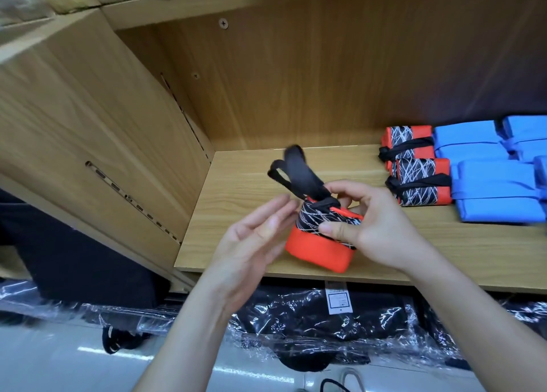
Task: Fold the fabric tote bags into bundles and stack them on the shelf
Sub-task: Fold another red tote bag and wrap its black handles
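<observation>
A folded orange tote bag bundle (318, 251) with a black, white-lined panel sits near the front edge of the wooden shelf (236, 184). Its black handle loops (293, 172) stick up at the back left. My right hand (370, 229) grips the bundle's top, thumb on the patterned panel and fingers curled round the base of the handles. My left hand (254, 243) hovers just left of the bundle with straight fingers, holding nothing. Two tied orange bundles (414, 166) lie at the back right, beside several blue bundles (491, 178).
The shelf's left side wall (103, 143) has a slotted metal strip. Its back panel (310, 80) rises behind. Below the shelf lie black items in clear plastic wrap (310, 326) on a pale floor. Bare shelf board lies left of and behind the bundle.
</observation>
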`<state>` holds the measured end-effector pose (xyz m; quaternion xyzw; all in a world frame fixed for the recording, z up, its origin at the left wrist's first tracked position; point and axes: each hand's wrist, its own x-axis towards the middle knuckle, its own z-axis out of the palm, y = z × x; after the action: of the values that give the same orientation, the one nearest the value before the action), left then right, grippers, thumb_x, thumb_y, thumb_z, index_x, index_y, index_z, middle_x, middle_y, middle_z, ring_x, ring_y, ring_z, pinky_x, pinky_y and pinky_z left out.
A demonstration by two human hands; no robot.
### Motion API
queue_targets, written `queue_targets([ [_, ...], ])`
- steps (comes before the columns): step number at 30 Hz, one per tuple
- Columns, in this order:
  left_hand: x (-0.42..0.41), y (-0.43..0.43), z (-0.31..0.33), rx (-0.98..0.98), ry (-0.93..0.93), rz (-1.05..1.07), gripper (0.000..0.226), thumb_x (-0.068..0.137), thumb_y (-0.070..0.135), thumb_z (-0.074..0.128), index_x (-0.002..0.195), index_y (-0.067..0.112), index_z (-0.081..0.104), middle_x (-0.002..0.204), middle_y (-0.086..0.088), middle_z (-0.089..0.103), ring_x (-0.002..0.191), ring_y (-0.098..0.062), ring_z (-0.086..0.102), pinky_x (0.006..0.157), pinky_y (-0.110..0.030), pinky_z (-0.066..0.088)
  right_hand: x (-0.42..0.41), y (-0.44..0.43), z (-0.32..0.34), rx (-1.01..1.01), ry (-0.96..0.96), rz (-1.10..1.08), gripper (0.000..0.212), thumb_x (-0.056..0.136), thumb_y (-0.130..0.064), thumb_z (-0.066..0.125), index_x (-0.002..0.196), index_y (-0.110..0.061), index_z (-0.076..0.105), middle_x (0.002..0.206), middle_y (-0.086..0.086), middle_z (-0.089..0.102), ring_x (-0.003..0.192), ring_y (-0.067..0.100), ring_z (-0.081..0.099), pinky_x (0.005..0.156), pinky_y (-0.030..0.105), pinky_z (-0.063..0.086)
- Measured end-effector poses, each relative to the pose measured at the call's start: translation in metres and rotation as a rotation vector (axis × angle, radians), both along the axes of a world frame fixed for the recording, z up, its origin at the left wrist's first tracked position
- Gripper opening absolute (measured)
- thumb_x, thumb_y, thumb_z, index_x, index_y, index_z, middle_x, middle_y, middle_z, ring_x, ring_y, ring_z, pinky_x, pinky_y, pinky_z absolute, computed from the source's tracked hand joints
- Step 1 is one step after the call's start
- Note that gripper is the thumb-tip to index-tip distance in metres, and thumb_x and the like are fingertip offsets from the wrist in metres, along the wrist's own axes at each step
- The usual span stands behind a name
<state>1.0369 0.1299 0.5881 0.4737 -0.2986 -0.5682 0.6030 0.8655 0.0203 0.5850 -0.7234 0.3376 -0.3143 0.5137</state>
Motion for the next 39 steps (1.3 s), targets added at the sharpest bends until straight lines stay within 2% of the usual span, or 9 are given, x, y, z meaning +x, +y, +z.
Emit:
queue_targets([
  [4, 0.025, 0.009, 0.018, -0.169, -0.551, 0.172, 0.075, 0.065, 0.014, 0.080, 0.134, 0.024, 0.053, 0.135, 0.003, 0.059, 0.129, -0.016, 0.051, 0.109, -0.042, 0.041, -0.009, -0.007, 0.005, -0.009, 0.073, 0.034, 0.055, 0.067, -0.005, 0.085, 0.093, -0.046, 0.061, 0.083, -0.001, 0.053, 0.062, 0.000, 0.049, 0.072, 0.023, 0.045],
  [7, 0.019, -0.006, 0.047, -0.423, -1.271, -0.134, 0.091, 0.072, 0.007, 0.075, 0.149, 0.025, 0.029, 0.157, 0.011, 0.028, 0.147, -0.009, 0.018, 0.119, -0.033, 0.021, -0.009, -0.008, 0.009, -0.061, 0.117, 0.143, 0.048, 0.064, -0.018, 0.088, 0.094, -0.046, 0.063, 0.092, 0.007, 0.065, 0.077, 0.014, 0.055, 0.083, 0.030, 0.046],
  [9, 0.018, -0.024, 0.053, -0.483, -1.572, -0.277, 0.077, 0.075, 0.017, 0.076, 0.143, 0.025, 0.041, 0.152, 0.009, 0.037, 0.146, -0.005, 0.020, 0.121, -0.037, 0.015, -0.009, -0.010, 0.012, -0.061, 0.130, 0.218, 0.044, 0.061, -0.027, 0.083, 0.094, -0.048, 0.065, 0.098, 0.008, 0.067, 0.083, 0.013, 0.058, 0.086, 0.028, 0.046],
  [12, 0.026, -0.036, 0.054, -0.364, -1.326, -0.248, 0.021, 0.078, 0.015, 0.074, 0.096, 0.023, 0.068, 0.091, 0.005, 0.072, 0.092, 0.003, 0.062, 0.103, -0.029, 0.041, -0.012, -0.017, 0.011, 0.049, 0.030, 0.226, 0.044, 0.060, -0.020, 0.080, 0.098, -0.037, 0.066, 0.106, 0.022, 0.063, 0.086, 0.011, 0.058, 0.086, 0.026, 0.049],
  [16, 0.022, -0.024, 0.043, -0.206, -0.577, -0.233, 0.012, 0.082, 0.018, 0.075, 0.080, 0.011, 0.065, 0.058, -0.007, 0.062, 0.048, -0.005, 0.050, 0.053, -0.014, 0.042, -0.010, -0.020, 0.003, 0.264, -0.155, 0.141, 0.042, 0.061, -0.013, 0.076, 0.101, -0.018, 0.064, 0.098, 0.016, 0.066, 0.095, 0.014, 0.057, 0.086, 0.023, 0.046],
  [21, 0.000, -0.009, 0.017, -0.241, -0.373, -0.235, 0.045, 0.065, 0.019, 0.084, 0.108, 0.022, 0.072, 0.082, 0.015, 0.067, 0.078, 0.000, 0.059, 0.071, -0.013, 0.047, -0.002, -0.014, -0.001, 0.556, -0.448, 0.087, 0.051, 0.056, 0.005, 0.077, 0.104, -0.004, 0.062, 0.086, 0.005, 0.070, 0.074, 0.013, 0.065, 0.067, 0.021, 0.053],
  [27, -0.011, -0.013, -0.007, -0.243, -0.504, 0.050, 0.035, 0.072, 0.016, 0.079, 0.106, 0.022, 0.074, 0.104, -0.005, 0.058, 0.097, -0.012, 0.057, 0.088, -0.022, 0.046, 0.010, -0.003, -0.004, 0.617, -0.599, -0.160, 0.039, 0.060, 0.000, 0.069, 0.098, -0.006, 0.063, 0.082, 0.002, 0.072, 0.070, 0.012, 0.067, 0.066, 0.021, 0.055],
  [33, -0.039, -0.012, -0.015, -0.115, -0.368, 0.309, 0.025, 0.074, 0.008, 0.071, 0.092, 0.026, 0.074, 0.107, -0.003, 0.057, 0.071, -0.013, 0.068, 0.043, -0.018, 0.044, 0.022, 0.003, -0.012, 0.576, -0.594, -0.395, 0.027, 0.078, 0.011, 0.063, 0.102, -0.001, 0.066, 0.082, 0.005, 0.071, 0.072, 0.014, 0.065, 0.070, 0.026, 0.054],
  [39, -0.049, -0.013, -0.022, -0.060, -0.316, 0.286, 0.025, 0.078, 0.007, 0.072, 0.089, 0.028, 0.078, 0.116, -0.001, 0.058, 0.084, -0.009, 0.068, 0.051, -0.023, 0.052, 0.031, 0.005, -0.017, 0.447, -0.596, -0.632, 0.028, 0.080, 0.012, 0.066, 0.099, -0.009, 0.068, 0.081, -0.006, 0.072, 0.075, 0.006, 0.068, 0.073, 0.023, 0.056],
])
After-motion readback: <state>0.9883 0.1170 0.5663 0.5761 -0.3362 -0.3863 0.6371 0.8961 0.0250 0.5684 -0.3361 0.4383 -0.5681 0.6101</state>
